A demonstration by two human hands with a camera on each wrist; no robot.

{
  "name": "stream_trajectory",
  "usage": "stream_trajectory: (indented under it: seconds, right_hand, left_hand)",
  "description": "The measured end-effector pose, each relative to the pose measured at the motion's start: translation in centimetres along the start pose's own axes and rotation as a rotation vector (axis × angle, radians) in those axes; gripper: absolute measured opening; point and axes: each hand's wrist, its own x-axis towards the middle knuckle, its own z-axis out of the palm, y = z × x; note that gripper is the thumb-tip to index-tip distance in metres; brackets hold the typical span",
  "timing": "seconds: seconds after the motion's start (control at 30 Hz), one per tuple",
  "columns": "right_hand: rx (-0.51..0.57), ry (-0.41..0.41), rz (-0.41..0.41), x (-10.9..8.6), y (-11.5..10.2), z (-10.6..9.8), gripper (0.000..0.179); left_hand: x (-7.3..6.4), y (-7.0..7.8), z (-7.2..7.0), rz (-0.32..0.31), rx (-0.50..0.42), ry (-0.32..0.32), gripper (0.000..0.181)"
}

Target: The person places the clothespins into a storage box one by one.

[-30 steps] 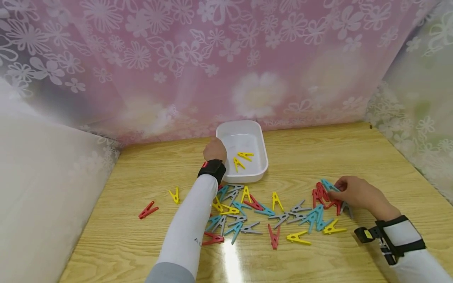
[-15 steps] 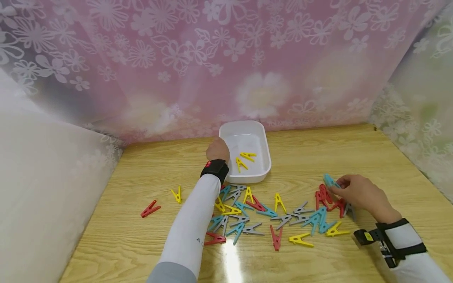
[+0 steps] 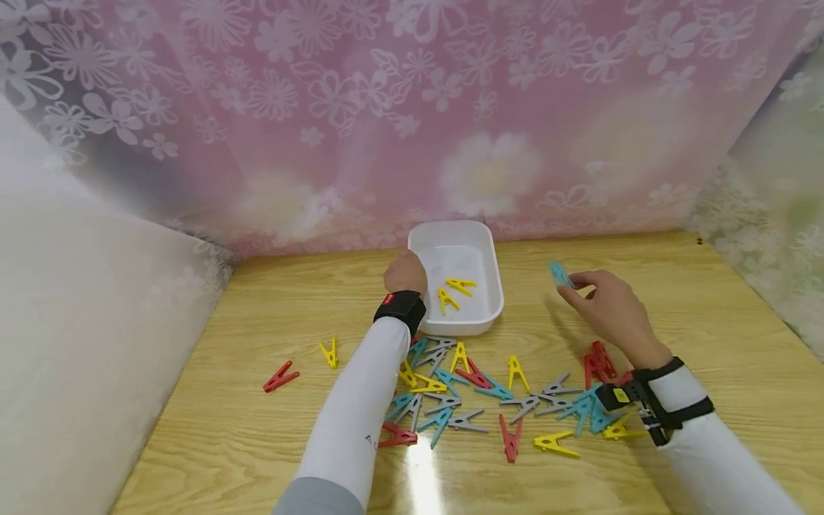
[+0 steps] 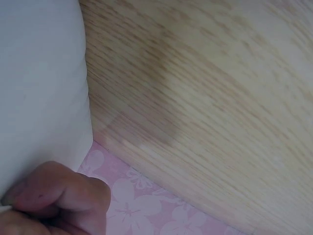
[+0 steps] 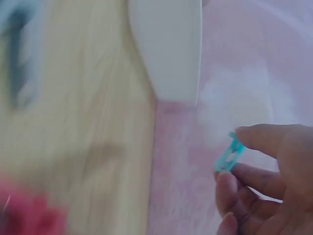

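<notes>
Step judged: transfer | blue clothespin (image 3: 560, 274) pinched by right hand (image 3: 611, 309), held above right half of desk (image 3: 219, 429), toward far edge | white tub (image 3: 458, 328) near far edge, left side gripped by left hand (image 3: 405, 272) | clearance over rim probably needed next

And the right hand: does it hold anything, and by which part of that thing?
The right hand pinches a light-blue clothespin by the end nearer the palm; handles or tips, I cannot tell.

Pink floral cloth (image 3: 373, 164) behind wooden table (image 3: 296, 300)
</notes>
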Motion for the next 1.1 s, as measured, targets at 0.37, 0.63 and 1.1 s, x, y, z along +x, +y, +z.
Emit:
stream_trajectory:
  seconds: [0.37,0.63,1.1]
  right_hand:
    - [0.036,-0.011,-0.074,4.9,-6.0,3.3,0.048]
    - [0.024,-0.083,-0.066,7.0,-7.9,5.6,0.049]
    - [0.105,-0.103,-0.067,6.2,-6.6,4.8,0.05]
  left_hand:
    - [0.3,-0.2,0.4,-0.011,0.02,0.009,0.036]
    - [0.0,0.1,0.4,-0.002,0.036,0.03,0.035]
    - [0.3,-0.3,0.2,0.01,0.064,0.005,0.029]
